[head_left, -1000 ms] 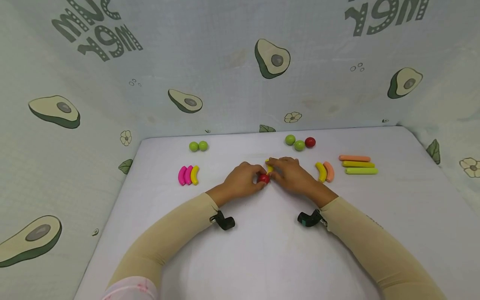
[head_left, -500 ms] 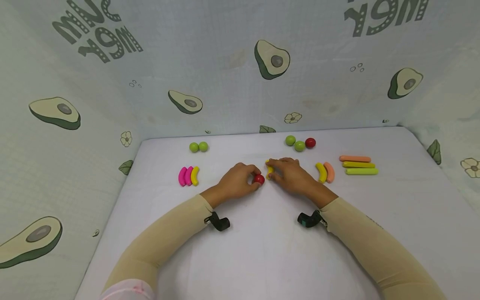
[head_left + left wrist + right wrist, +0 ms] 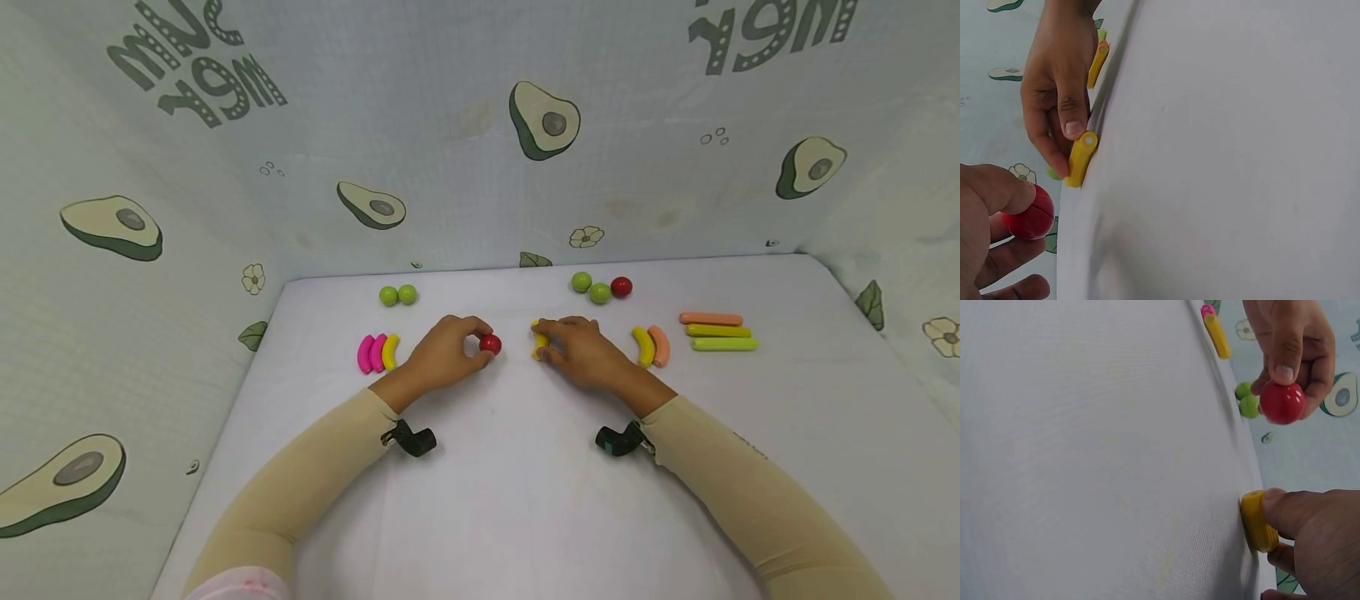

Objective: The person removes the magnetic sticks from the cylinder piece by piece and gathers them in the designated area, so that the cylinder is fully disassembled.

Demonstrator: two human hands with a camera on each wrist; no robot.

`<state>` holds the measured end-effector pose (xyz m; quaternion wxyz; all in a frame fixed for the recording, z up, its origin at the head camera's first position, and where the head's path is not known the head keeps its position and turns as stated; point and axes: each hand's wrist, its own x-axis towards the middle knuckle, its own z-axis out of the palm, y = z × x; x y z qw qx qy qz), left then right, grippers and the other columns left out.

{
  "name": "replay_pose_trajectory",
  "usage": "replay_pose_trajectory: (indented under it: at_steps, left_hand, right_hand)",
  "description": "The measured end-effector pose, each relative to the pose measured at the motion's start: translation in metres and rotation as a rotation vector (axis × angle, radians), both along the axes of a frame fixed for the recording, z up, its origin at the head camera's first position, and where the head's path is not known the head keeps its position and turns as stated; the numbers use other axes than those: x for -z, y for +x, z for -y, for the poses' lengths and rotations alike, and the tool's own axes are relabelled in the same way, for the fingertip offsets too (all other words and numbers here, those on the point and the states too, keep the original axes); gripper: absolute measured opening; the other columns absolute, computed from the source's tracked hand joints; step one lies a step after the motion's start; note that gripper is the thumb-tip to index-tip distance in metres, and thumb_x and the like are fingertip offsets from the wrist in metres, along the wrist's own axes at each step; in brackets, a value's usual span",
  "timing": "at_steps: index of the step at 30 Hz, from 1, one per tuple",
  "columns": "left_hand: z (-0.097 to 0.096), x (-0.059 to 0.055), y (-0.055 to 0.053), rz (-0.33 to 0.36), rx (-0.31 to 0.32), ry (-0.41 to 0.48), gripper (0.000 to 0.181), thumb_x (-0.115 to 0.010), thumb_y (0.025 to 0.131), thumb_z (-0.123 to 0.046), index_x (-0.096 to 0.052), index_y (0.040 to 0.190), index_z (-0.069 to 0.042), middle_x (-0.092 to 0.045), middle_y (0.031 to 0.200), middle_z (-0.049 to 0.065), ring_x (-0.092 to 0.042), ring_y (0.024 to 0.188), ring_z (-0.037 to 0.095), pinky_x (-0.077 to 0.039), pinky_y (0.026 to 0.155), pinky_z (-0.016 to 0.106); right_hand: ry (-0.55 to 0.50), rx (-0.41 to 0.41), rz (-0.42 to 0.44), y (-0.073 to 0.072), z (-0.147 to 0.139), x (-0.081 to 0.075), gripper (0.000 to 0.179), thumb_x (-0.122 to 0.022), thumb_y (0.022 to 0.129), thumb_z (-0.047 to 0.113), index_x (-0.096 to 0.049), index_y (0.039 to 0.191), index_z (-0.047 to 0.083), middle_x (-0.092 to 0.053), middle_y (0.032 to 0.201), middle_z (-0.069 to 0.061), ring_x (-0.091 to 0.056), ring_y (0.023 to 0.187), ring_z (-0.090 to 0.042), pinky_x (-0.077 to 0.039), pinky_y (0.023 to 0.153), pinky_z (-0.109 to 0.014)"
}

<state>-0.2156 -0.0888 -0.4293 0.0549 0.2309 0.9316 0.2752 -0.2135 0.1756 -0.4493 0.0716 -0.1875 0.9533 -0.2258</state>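
Observation:
My left hand [image 3: 442,354] pinches a glossy red ball [image 3: 491,344] between thumb and fingers, left of the table's middle. In the left wrist view the thumb lies over the red ball [image 3: 1032,215] and the ball shows a seam. A short gap to the right, my right hand [image 3: 585,352] pinches a yellow curved piece [image 3: 540,340] at the table surface. Seen from the right wrist, the thumb presses one side of the yellow piece [image 3: 1257,522], which looks ridged; fingers hide part of it. A pale round spot marks the piece's end in the left wrist view.
Left of my hands lie two pink curved pieces [image 3: 365,354] and a yellow one [image 3: 390,352]. Two green balls [image 3: 397,294] sit behind them. Back right are green balls [image 3: 600,292] and another red ball [image 3: 621,287]. Curved pieces [image 3: 659,346] and straight sticks [image 3: 717,331] lie at right.
My left hand has carried the red ball leftward, away from the yellow curved piece beside which it was held. The right hand stays in place on that piece.

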Motion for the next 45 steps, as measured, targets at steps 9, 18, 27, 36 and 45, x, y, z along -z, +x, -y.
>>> replay_pose_trajectory:
  at_steps: [9, 18, 27, 36, 45]
  left_hand:
    - [0.025, -0.009, -0.009, -0.023, -0.063, 0.038, 0.037, -0.075, 0.094, -0.026, -0.067, 0.128, -0.012, -0.07, 0.117, 0.0, -0.056, 0.117, 0.025, -0.049, 0.097, 0.041]
    - [0.05, -0.02, -0.016, -0.048, -0.123, 0.068, 0.038, -0.076, 0.094, -0.025, -0.066, 0.127, -0.008, -0.07, 0.119, 0.005, -0.059, 0.121, 0.028, -0.046, 0.104, 0.049]
    - [0.074, -0.025, -0.025, -0.06, -0.2, 0.07, 0.04, -0.075, 0.095, -0.027, -0.066, 0.128, -0.008, -0.07, 0.12, 0.007, -0.057, 0.122, 0.031, -0.046, 0.104, 0.05]
    - [0.098, -0.025, -0.034, -0.003, -0.318, 0.094, 0.042, -0.072, 0.097, -0.028, -0.062, 0.133, -0.01, -0.065, 0.125, 0.013, -0.054, 0.124, 0.035, -0.046, 0.102, 0.053]
    - [0.124, -0.012, -0.048, -0.011, -0.421, 0.105, 0.042, -0.07, 0.098, -0.027, -0.061, 0.133, -0.007, -0.064, 0.128, 0.015, -0.053, 0.124, 0.036, -0.047, 0.101, 0.054]
  right_hand:
    - [-0.013, -0.005, -0.005, 0.0, 0.0, 0.001, 0.05, -0.068, 0.101, 0.028, -0.056, 0.147, 0.014, -0.057, 0.147, -0.009, -0.04, 0.141, -0.04, -0.015, 0.116, -0.069]
    - [-0.006, -0.008, -0.013, 0.001, 0.0, 0.0, 0.049, -0.068, 0.101, 0.028, -0.056, 0.146, 0.013, -0.057, 0.147, -0.01, -0.041, 0.14, -0.04, -0.019, 0.116, -0.066]
    - [-0.021, -0.028, -0.019, 0.001, -0.002, 0.001, 0.05, -0.069, 0.1, 0.028, -0.057, 0.146, 0.013, -0.059, 0.145, -0.01, -0.042, 0.14, -0.039, -0.017, 0.115, -0.07]
    - [-0.019, -0.015, -0.019, 0.003, -0.003, 0.002, 0.049, -0.069, 0.1, 0.027, -0.057, 0.146, 0.014, -0.058, 0.146, -0.01, -0.041, 0.141, -0.039, -0.015, 0.114, -0.073]
    - [-0.022, -0.007, -0.013, 0.003, -0.002, 0.0, 0.05, -0.069, 0.1, 0.028, -0.057, 0.146, 0.014, -0.058, 0.145, -0.01, -0.041, 0.142, -0.038, -0.014, 0.113, -0.073]
